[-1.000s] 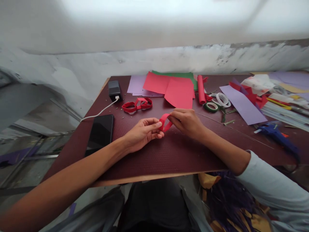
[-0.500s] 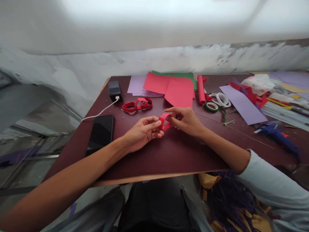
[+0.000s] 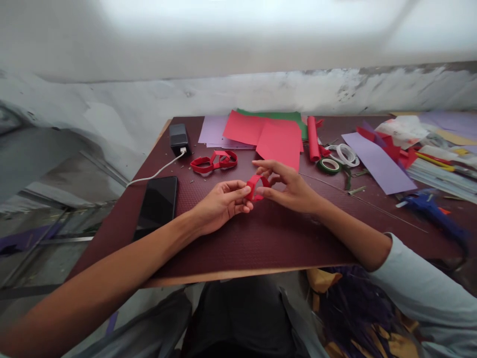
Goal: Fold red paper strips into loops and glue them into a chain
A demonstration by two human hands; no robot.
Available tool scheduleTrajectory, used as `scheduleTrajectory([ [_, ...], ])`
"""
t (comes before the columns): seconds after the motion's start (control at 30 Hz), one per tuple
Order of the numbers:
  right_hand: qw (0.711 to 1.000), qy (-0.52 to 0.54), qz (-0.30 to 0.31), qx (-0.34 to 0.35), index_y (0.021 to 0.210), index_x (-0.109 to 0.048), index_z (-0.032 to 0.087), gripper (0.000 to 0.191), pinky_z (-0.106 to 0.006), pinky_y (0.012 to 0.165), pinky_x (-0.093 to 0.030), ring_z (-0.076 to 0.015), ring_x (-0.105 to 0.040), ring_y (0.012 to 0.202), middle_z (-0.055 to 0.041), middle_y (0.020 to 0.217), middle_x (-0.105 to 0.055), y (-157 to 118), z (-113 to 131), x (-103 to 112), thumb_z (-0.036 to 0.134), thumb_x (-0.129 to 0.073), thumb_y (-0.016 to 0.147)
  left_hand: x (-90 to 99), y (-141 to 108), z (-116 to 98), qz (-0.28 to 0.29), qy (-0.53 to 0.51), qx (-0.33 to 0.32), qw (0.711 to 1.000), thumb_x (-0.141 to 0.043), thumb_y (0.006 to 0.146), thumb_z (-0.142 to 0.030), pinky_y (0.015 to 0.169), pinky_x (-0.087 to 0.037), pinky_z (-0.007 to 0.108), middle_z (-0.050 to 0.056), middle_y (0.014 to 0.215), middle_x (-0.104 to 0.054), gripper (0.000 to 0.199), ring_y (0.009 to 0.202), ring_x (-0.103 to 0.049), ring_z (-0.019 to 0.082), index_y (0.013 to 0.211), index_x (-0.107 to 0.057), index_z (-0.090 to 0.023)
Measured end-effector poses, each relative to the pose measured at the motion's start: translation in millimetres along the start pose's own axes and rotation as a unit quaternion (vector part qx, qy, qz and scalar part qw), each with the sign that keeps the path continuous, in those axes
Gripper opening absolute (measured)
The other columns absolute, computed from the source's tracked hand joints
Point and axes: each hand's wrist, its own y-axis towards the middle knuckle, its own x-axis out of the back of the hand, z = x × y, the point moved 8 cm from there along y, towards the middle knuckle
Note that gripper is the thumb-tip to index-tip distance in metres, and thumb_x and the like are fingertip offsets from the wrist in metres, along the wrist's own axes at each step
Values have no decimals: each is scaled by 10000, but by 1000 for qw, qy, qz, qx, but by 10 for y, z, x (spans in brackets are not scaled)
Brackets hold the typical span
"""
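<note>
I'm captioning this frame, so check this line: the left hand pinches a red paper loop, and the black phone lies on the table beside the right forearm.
Wrong forearm: the head view shows the black phone on the table beside the left forearm. The left hand does pinch the red paper loop.

The dark red worktop [image 3: 238, 243] bore a black phone [image 3: 156, 204], linked red loops [image 3: 214, 162], red sheets [image 3: 279, 144], a red roll [image 3: 312, 139], green tape [image 3: 329, 166] and, off right, a blue glue gun [image 3: 434, 211].
</note>
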Motion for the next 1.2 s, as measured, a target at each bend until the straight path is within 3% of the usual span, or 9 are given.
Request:
scheduleTrajectory([
  [0.07, 998, -19, -1, 63, 1358, -681, 242, 382, -306, 825, -587, -159, -689, 928, -63, 1099, -729, 6, 103, 24, 286, -724, 981, 8, -3, 6, -3, 8, 3, 1000, -992, 711, -320, 551, -523, 162, -2, 727, -699, 380, 586, -664, 75, 834, -691, -124],
  [0.2, 994, -43, 2, 105, 1099, -793, 201, 147, -271, 733, -553, -139, -685, 803, -47, 910, -736, 17, 171, 30, 256, -685, 1015, 37, -14, -10, -20, 29, -6, 999, -982, 726, -318, 448, -401, 140, -23, 696, -680, 404, 511, -595, 55, 984, -720, -150],
  [0.4, 996, -42, -10, 77, 981, -793, 178, 139, -278, 693, -536, -141, -689, 762, -50, 870, -766, 28, 156, 50, 290, -713, 999, 62, -22, -115, -40, 112, -70, 990, -969, 731, -338, 425, -308, 161, -49, 624, -619, 390, 448, -453, 23, 995, -770, -130],
  [0.6, 999, -18, -11, 47, 944, -799, 190, 169, -287, 679, -520, -146, -674, 748, -44, 840, -763, 33, 124, 67, 335, -725, 988, 72, -19, -122, -39, 127, -74, 988, -962, 730, -327, 441, -288, 179, -36, 645, -641, 359, 457, -435, 22, 991, -804, -139],
  [0.87, 1000, 13, -4, -23, 907, -789, 197, 277, -314, 694, -515, -170, -666, 773, -62, 862, -765, 39, 11, 83, 456, -719, 975, 80, -19, -156, -23, 181, -97, 978, -912, 797, -360, 446, -375, 191, 1, 740, -707, 355, 493, -502, 45, 1060, -806, -147],
  [0.93, 998, 26, -21, -48, 946, -780, 193, 299, -307, 694, -516, -166, -663, 777, -58, 869, -752, 36, -68, 128, 481, -708, 977, 80, -21, -168, -24, 193, -100, 976, -913, 789, -353, 455, -420, 196, -4, 730, -700, 368, 518, -545, 65, 1068, -795, -144],
  [1.03, 994, 47, -49, -91, 1151, -727, 190, 329, -288, 662, -502, -151, -637, 735, -17, 810, -691, 10, -220, 218, 468, -702, 977, 93, -23, -200, -34, 203, -108, 973, -897, 793, -345, 461, -455, 205, -12, 687, -680, 353, 528, -566, 85, 1051, -782, -135],
  [1.13, 993, 2, -24, -113, 1442, -566, 190, 512, -301, 664, -513, -148, -612, 689, 3, 808, -677, -27, -299, 236, 370, -696, 981, 111, -21, -236, -49, 213, -114, 969, -874, 799, -333, 447, -409, 193, -17, 652, -655, 316, 508, -521, 72, 1018, -782, -125],
  [1.2, 994, -71, -23, -78, 1583, -424, 212, 671, -349, 723, -554, -171, -632, 738, -43, 953, -716, -39, -223, 256, 314, -695, 977, 123, -22, -259, -57, 211, -118, 969, -870, 789, -325, 438, -362, 184, -20, 672, -648, 301, 507, -484, 57, 999, -782, -128],
])
